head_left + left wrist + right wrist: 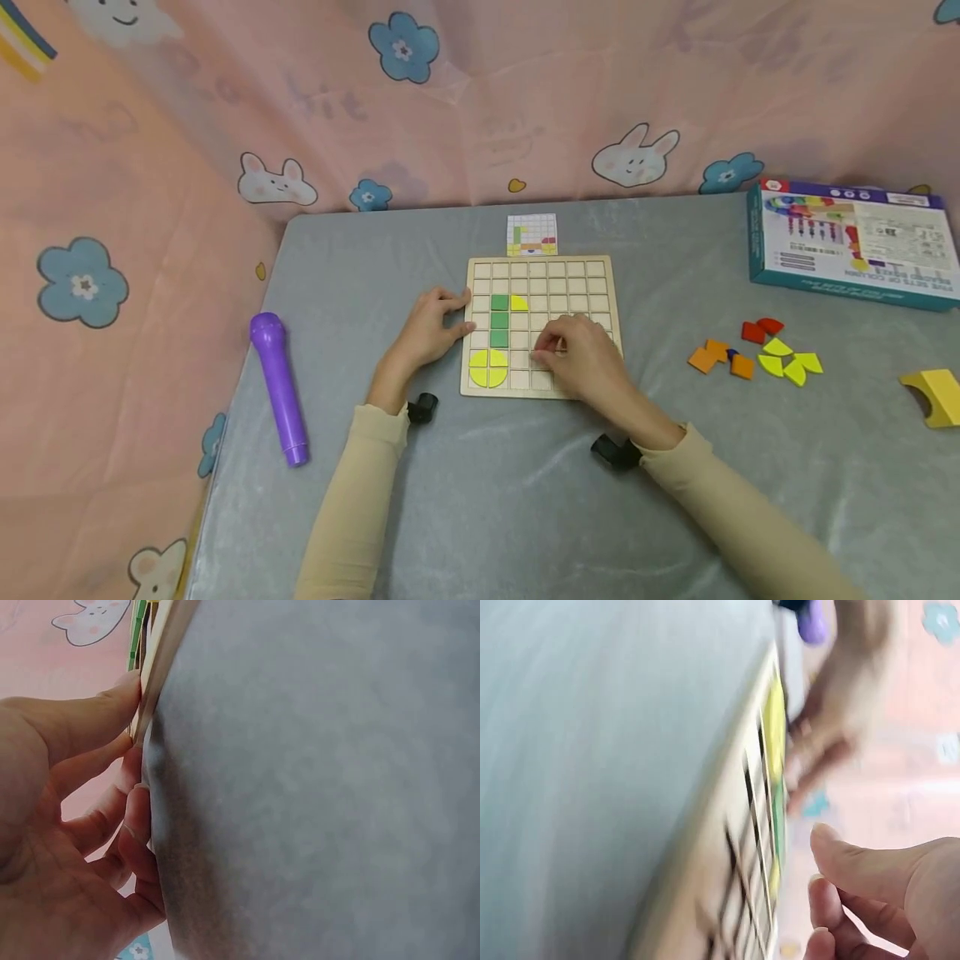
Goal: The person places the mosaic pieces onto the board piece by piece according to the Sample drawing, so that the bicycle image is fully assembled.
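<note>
1. While the wooden grid board (pixel 528 385) is touched at its left edge by the left hand (pixel 426 329), the left forearm is angled in from the near left; thumb and index finger are set apart along that edge, and the other fingers are bent below them in the left wrist view.
2. The right hand (pixel 588 358) is held over the board's right half, back upward, forearm slanted in from the near right.
3. The right thumb and index tips are brought close together, gap narrow; whether a piece is pinched cannot be told.
4. The board is laid flat at the table's middle, edges roughly lined up with the table's far edge; it is near square, so no clear long axis is given.
5. Three green squares (pixel 499 321) are set in a column in the second file from the left, long axis pointed away from the person.
6. A yellow disc (pixel 495 375) of four quarters is fitted in the near-left corner, just below the green column.
7. A yellow quarter piece (pixel 518 303) is seated right of the farthest green square, curve faced far right.
8. A pattern card (pixel 532 233) is placed just beyond the board; orange squares (pixel 702 360) are scattered well to its right.
</note>
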`<state>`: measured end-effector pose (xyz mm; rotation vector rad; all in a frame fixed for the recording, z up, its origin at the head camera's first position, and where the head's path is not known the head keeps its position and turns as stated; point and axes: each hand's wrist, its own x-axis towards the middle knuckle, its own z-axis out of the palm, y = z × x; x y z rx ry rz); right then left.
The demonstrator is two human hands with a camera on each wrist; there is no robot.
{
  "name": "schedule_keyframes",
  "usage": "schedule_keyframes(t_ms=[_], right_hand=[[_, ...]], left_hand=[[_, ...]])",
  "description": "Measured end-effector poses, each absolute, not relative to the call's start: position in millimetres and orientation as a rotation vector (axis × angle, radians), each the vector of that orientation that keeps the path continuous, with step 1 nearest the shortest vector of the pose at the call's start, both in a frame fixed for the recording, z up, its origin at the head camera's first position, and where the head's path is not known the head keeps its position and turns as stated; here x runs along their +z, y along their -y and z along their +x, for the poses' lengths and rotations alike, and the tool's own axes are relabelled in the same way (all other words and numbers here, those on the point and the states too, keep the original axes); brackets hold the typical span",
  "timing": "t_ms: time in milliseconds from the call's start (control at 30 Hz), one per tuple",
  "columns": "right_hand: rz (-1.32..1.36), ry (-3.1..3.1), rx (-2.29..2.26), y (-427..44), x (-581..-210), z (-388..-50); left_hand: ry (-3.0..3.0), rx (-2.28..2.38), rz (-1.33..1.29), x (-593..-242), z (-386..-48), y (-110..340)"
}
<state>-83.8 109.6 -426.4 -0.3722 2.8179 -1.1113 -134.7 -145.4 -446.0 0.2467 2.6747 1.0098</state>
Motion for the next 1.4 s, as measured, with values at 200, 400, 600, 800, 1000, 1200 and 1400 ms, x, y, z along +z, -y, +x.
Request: schedule_keyframes(t_ms=[200, 400, 600, 800, 1000, 1200, 1400], right_hand=[[-0.175, -2.851, -1.095, -167.4, -417.1, -85.2], [-0.005, -2.884, -0.991, -222.3, -420.6, -86.8], [0.049, -2.844, -0.892, -270.5, -428.9, -78.8], [0.047, -2.873, -0.88, -291.2, -435.0, -69.7], [0.053, -2.962, -0.842, -294.4, -437.8, -65.2], [0.118, -2.907, -0.819, -286.5, -435.2, -66.6], [0.073, -2.93, -0.926, -264.9, -436.0, -73.0]], left_hand=[[-2.677, 1.01, 0.246, -445.6, -133.9, 145.3], [-2.674, 1.023, 0.23, -445.1, -133.9, 145.0], [-2.667, 1.026, 0.238, -445.0, -134.3, 144.8], [-2.663, 1.03, 0.238, -444.8, -134.4, 144.9], [-2.663, 1.025, 0.237, -445.4, -134.7, 145.3], [-2.665, 1.036, 0.237, -446.4, -135.5, 145.8], [-2.665, 1.035, 0.247, -446.7, -134.8, 146.3]])
